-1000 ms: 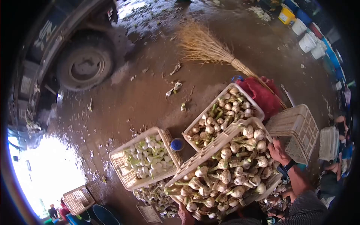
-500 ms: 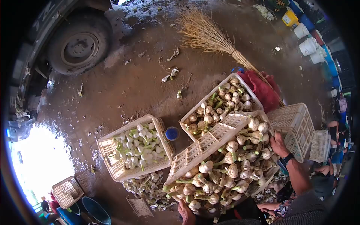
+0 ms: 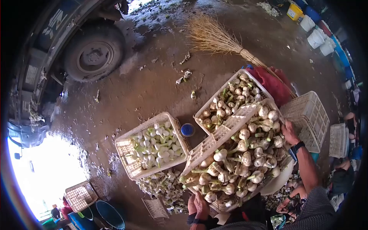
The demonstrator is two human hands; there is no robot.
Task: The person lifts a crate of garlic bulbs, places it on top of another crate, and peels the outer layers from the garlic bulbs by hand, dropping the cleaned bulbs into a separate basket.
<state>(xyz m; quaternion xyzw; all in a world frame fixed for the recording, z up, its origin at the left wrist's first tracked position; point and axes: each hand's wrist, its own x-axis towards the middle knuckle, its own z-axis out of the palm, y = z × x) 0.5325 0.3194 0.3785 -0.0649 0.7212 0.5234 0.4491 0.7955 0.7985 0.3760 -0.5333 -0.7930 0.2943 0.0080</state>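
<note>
A plastic crate [image 3: 222, 136] heaped with garlic bulbs on cut green stems [image 3: 245, 159] is between my hands, tilted. My right hand [image 3: 290, 132] is closed on its right rim, and a dark band circles that wrist. At the near left corner my left hand [image 3: 201, 206] grips the crate's lower edge, its fingers partly hidden. Just beyond stands another crate [image 3: 205, 111] of garlic, overlapped by the held one. To the left, a third crate [image 3: 124, 153] holds cleaner, whiter bulbs [image 3: 159, 147]. A blue-lidded container [image 3: 188, 130] sits between these two.
A twig broom [image 3: 222, 40] and red sack [image 3: 270, 82] lie beyond. Stacked crates [image 3: 306, 119] stand right, near a seated person's arm [image 3: 291, 197]. Garlic trimmings [image 3: 163, 189] cover the floor by the left crate. A truck wheel [image 3: 94, 55] is at upper left.
The view has shifted, so most things appear farther right. Both hands keep hold of the garlic crate, and more of my left hand and wrist shows.
</note>
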